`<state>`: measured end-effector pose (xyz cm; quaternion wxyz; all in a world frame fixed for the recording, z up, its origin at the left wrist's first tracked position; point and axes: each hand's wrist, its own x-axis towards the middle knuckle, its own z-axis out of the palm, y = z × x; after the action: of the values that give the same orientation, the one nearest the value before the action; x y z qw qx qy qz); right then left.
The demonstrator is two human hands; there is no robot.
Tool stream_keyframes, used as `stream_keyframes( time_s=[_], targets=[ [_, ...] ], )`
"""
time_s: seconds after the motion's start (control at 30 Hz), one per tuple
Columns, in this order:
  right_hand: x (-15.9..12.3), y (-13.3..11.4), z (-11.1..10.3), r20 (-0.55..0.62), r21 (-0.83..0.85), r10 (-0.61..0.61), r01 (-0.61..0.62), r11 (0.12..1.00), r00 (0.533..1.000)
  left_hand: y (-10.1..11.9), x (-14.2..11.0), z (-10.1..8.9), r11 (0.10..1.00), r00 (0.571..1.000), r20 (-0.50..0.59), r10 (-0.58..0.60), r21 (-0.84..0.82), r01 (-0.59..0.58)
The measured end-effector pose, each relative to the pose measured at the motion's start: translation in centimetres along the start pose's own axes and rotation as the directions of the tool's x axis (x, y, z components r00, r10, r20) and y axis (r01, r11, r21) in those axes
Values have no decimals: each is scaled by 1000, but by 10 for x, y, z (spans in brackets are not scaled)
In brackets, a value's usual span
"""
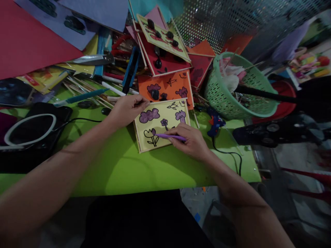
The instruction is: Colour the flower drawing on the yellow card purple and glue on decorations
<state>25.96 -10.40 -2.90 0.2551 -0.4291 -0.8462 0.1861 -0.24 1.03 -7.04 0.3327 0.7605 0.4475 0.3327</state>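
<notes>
A yellow card (141, 139) edged with thin wooden sticks lies on the green table, bearing black-outlined drawings: clouds, flowers and a bird. Several shapes on it are coloured purple, and the tulip (150, 133) is purple only on its right petal. My right hand (190, 139) grips a purple marker (172, 136), its tip at the tulip. At the card's upper left corner, my left hand (130, 108) has its fingers curled together on the edge. Just behind is an orange card (165, 82) with similar drawings and a black stone on it.
Stick-framed cards with black stones (164, 39) are piled behind. To the right stand a green basket (224, 93) and a blue glue gun (215, 124) with its cord. Scissors (90, 59), a teal marker (85, 95) and wooden sticks clutter the left; a black case (57, 113) lies nearer.
</notes>
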Motion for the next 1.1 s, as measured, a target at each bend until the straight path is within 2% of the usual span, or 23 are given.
stream_keyframes(
  time_s=[0.87,1.1],
  targets=[
    [-2,1,1,3,31,2,-2,1000,1000,-2,1,1,1000,1000,-9,1,4,-1],
    [-1,2,2,-26,1,-10,10,1000,1000,-2,0,2,1000,1000,-15,7,-4,-7]
  ],
)
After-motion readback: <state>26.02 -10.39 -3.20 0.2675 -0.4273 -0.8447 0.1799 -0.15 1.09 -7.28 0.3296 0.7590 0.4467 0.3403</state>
